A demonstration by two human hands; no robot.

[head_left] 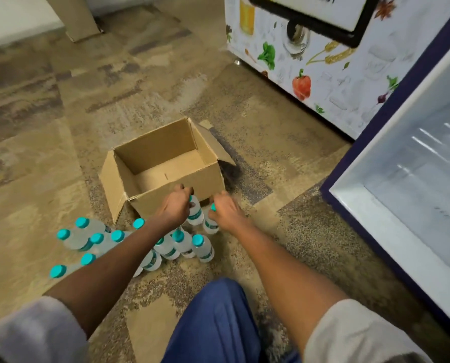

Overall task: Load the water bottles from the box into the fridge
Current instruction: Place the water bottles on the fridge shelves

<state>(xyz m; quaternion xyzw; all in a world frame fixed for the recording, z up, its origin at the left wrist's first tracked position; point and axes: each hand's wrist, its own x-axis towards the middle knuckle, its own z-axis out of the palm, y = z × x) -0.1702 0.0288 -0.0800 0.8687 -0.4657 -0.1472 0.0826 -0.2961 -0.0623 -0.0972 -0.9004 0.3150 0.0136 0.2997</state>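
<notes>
An open cardboard box stands on the floor with nothing inside it. Several small water bottles with teal caps stand and lie on the floor in front of the box. My left hand grips the neck of one upright bottle just in front of the box. Beside it, my right hand grips the top of another upright bottle. The open fridge is at the right, its white interior bare.
A white cabinet printed with vegetables stands behind the fridge at the upper right. A cardboard piece leans at the upper left. My knee in blue trousers is at the bottom centre. Patterned carpet covers the floor.
</notes>
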